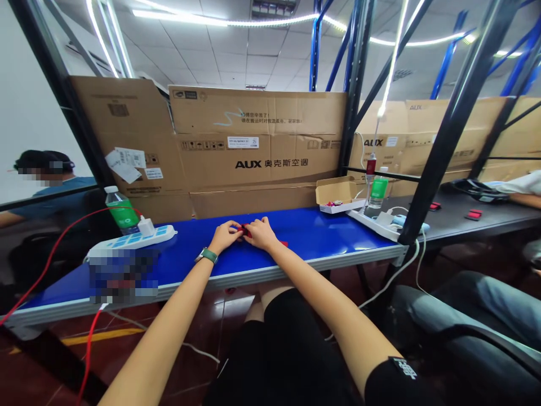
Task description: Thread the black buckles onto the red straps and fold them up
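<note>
My left hand [226, 235] and my right hand [260, 233] meet over the blue tabletop [304, 225]. Between their fingertips is a small dark red object [244, 230], mostly covered by the fingers, so its kind is unclear. Both hands are closed in a pinch around it. Another flat red piece [284, 244] lies on the table beside my right wrist, partly hidden by the forearm. A watch with a green band [208, 255] is on my left wrist.
A white power strip [139, 241] and a water bottle [122, 210] stand at left. Toward the back right are an open cardboard box [338, 194] with small red items, a second bottle [378, 189] and cables. Cardboard panels [262, 163] close off the back. People sit on both sides.
</note>
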Available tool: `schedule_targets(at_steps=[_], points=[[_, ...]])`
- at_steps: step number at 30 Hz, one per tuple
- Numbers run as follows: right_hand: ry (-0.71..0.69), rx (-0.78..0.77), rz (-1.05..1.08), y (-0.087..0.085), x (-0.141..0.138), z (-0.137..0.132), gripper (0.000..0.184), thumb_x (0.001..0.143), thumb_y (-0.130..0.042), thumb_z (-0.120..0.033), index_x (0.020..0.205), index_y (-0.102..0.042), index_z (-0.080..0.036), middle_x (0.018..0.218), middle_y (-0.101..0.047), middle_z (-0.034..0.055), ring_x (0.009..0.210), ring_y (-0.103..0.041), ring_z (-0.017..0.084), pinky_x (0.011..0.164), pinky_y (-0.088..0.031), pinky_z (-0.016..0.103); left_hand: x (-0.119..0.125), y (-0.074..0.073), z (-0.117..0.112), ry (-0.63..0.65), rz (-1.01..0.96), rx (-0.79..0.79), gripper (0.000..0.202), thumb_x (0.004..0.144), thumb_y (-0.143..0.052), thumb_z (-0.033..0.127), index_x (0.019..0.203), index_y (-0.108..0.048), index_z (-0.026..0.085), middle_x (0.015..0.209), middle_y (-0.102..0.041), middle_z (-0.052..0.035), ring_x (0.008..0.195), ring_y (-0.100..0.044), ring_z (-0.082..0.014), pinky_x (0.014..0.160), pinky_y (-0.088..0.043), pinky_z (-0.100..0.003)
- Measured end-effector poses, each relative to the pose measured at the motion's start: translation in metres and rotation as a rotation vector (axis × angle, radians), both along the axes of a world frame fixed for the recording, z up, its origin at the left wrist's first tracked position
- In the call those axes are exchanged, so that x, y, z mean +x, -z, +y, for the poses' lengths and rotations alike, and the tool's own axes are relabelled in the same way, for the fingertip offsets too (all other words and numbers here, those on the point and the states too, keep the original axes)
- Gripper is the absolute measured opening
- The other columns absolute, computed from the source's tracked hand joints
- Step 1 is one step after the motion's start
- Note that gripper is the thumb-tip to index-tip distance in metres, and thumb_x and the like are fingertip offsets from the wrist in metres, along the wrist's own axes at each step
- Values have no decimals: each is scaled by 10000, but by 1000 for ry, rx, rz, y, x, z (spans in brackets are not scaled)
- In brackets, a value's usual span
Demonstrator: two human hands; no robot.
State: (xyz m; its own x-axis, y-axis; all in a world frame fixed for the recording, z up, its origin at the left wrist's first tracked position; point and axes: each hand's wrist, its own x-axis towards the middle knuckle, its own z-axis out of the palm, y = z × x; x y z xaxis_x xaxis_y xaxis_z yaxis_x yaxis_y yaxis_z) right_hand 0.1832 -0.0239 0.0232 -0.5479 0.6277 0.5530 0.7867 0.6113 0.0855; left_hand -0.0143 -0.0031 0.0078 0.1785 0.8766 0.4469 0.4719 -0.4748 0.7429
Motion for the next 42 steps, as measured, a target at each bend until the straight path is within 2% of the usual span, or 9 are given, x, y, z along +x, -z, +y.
schedule_targets(at_steps=[3, 9, 15, 20, 24, 28, 33, 38, 42], points=[[33, 16, -44, -4, -2, -2, 318, 952, -582, -415, 1063, -692, -138, 994, -740, 151, 968, -632, 270, 951, -280, 425, -4, -4, 2, -167, 4, 121, 195, 764, -699, 274, 938, -670, 191, 861, -756, -65, 799, -739, -232, 763, -577, -334], [102, -85, 14, -7, 8, 1, 310, 937, -604, -424, 1123, -702, -197, 1083, -741, 114, 996, -669, 236, 847, -388, 311, -30, -11, 2, -766, -170, 369, 273, 795, -528, 45, 1014, -620, 179, 972, -665, -88, 981, -647, -240, 962, -495, -399], [395, -186, 133, -3, 25, 9, 281, 942, -567, -354, 1099, -700, -164, 1126, -705, 150, 1059, -629, 279, 869, -444, 337, -57, -10, -3, -1164, -307, 325, 453, 784, -434, -47, 1158, -607, 139, 1013, -586, -119, 1070, -582, -263, 1013, -453, -443], [577, -108, 262, 3, 26, 8, 425, 924, -530, -305, 1301, -608, -125, 1382, -536, 253, 1242, -475, 389, 975, -386, 514, -50, -5, -2, -1064, -110, 79, 497, 835, -585, 110, 1324, -501, 138, 1047, -650, -145, 1019, -641, -308, 934, -507, -487], [230, -51, 130, 3, 16, 5, 362, 970, -481, -296, 1292, -627, -217, 1332, -565, 179, 1212, -465, 329, 974, -365, 478, -45, 2, 4, -939, 67, 17, 339, 799, -651, 236, 1127, -633, 152, 1119, -662, -214, 1102, -634, -396, 943, -471, -579], [-20, -81, -74, 7, 4, 6, 312, 1005, -497, -399, 1196, -688, -242, 1223, -616, 129, 1185, -460, 304, 983, -334, 475, -52, 8, 12, -682, 189, 20, 158, 742, -654, 302, 833, -733, 199, 924, -737, -184, 1074, -650, -445, 904, -450, -618], [-116, -127, -98, 7, 4, 9, 257, 999, -565, -403, 1161, -675, -236, 1176, -627, 100, 1116, -512, 261, 947, -339, 406, -45, 7, 17, -450, 334, -42, 277, 821, -569, 362, 970, -785, 273, 1116, -768, -130, 1155, -638, -411, 994, -399, -634], [12, -42, -65, 6, 2, 4, 342, 984, -580, -418, 1246, -584, -199, 1211, -630, 138, 1103, -538, 284, 939, -345, 409, -26, 10, 8, -300, 569, -2, 343, 923, -513, 340, 1204, -708, 322, 1401, -635, -110, 1348, -516, -364, 1089, -284, -665], [66, -27, -105, 8, -4, 1, 300, 996, -514, -335, 1238, -577, -169, 1141, -686, 162, 1113, -527, 323, 955, -323, 462, -30, 10, 3, -406, 607, 133, 321, 903, -544, 240, 1174, -710, 283, 1372, -647, -138, 1304, -535, -362, 1049, -327, -635]])
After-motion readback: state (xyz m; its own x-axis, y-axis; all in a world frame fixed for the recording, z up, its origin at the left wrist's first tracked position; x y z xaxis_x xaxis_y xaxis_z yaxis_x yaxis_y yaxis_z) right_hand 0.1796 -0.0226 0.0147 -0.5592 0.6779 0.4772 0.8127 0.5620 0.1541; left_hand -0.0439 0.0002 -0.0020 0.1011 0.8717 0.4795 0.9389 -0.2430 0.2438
